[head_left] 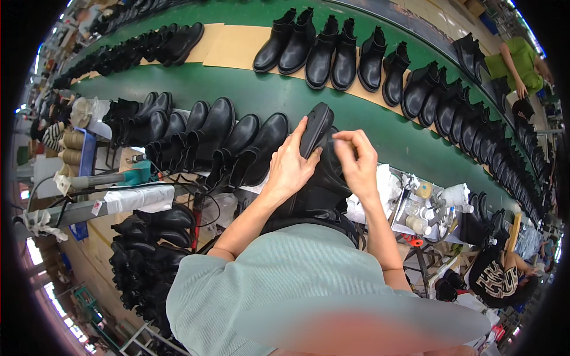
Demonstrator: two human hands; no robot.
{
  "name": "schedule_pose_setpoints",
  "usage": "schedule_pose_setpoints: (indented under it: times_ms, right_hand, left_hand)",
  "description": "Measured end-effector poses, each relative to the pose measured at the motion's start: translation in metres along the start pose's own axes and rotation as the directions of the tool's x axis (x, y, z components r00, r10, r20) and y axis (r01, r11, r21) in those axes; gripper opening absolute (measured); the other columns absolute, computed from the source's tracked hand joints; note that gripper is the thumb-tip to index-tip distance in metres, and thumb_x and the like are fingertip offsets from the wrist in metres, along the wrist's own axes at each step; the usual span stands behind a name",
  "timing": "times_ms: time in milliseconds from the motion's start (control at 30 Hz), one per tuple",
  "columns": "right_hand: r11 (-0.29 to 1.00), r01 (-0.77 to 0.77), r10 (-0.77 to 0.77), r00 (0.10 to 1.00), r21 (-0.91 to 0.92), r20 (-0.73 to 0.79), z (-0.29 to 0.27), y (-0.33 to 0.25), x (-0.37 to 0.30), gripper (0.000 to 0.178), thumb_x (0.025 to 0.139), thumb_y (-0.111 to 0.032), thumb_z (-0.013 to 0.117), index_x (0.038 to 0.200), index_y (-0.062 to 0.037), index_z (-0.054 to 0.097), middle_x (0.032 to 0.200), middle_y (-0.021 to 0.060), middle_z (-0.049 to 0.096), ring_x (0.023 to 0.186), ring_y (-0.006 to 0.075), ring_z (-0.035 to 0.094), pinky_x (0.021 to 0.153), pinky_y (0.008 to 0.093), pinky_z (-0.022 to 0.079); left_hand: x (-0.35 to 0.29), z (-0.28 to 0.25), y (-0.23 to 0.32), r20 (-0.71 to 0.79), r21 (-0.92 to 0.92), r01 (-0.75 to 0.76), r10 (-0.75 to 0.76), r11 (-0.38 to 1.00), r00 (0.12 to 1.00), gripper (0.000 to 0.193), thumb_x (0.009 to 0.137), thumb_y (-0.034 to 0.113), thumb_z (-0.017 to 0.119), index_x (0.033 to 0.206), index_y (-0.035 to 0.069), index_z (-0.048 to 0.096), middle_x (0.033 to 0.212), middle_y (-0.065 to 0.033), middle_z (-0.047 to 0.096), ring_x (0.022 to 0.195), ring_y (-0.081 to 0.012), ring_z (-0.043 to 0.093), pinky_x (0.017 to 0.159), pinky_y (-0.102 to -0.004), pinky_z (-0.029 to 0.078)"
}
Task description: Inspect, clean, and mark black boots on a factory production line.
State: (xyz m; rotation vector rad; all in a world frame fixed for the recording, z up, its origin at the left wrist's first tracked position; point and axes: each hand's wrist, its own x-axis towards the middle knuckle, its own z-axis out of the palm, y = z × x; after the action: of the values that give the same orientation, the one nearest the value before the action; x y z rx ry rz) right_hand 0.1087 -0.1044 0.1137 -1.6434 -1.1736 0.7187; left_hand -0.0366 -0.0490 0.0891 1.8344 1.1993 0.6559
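Observation:
My left hand [290, 167] is wrapped round a black boot [317, 129], held tilted with its sole edge showing and its toe pointing away from me. Just to the right, my right hand [360, 159] hovers with bent fingers drawn together, slightly blurred at the tips. Whether anything small sits in that pinch I cannot make out. Below and between the hands, more black leather [330, 169] shows close to my body, partly covered by the held boot. Left of my left hand, a black ankle boot [265, 142] lies on its side by the bench edge.
A green bench [237, 83] carries a long row of upright black boots [320, 53] on tan card [234, 46]. Bottles and jars [423, 204] stand at right on a side shelf. Boots [151, 255] are piled low at left. Another person in green [518, 62] is at far right.

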Motion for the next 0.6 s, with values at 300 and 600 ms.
schedule_pose_setpoints:
  times_ms: [300, 600]
  right_hand:
    - [0.82, 0.413, -0.504, 0.85, -0.397, -0.157, 0.025, 0.009, 0.007, 0.015, 0.069, -0.003, 0.069, 0.084, -0.0027, 0.064, 0.075, 0.0075, 0.055, 0.067, 0.0239, 0.054, 0.062, 0.0343, 0.042]
    - [0.808, 0.417, -0.506, 0.853, -0.416, -0.127, 0.024, 0.014, 0.016, 0.012, 0.07, -0.003, 0.063, 0.078, -0.0021, 0.055, 0.073, 0.0094, 0.053, 0.066, 0.0252, 0.053, 0.055, 0.0344, 0.039]
  left_hand:
    - [-0.003, 0.003, 0.006, -0.025, 0.025, 0.005, -0.005, 1.0, 1.0, 0.067, 0.079, 0.025, 0.065, 0.135, 0.004, 0.035, 0.112, -0.0251, 0.056, 0.087, -0.0415, 0.061, 0.07, -0.0436, 0.051]
    - [-0.003, 0.003, 0.01, -0.002, 0.091, -0.023, 0.024, 0.996, 1.0, 0.068, 0.077, 0.022, 0.066, 0.134, 0.004, 0.034, 0.112, -0.0231, 0.055, 0.088, -0.043, 0.06, 0.069, -0.0455, 0.051]
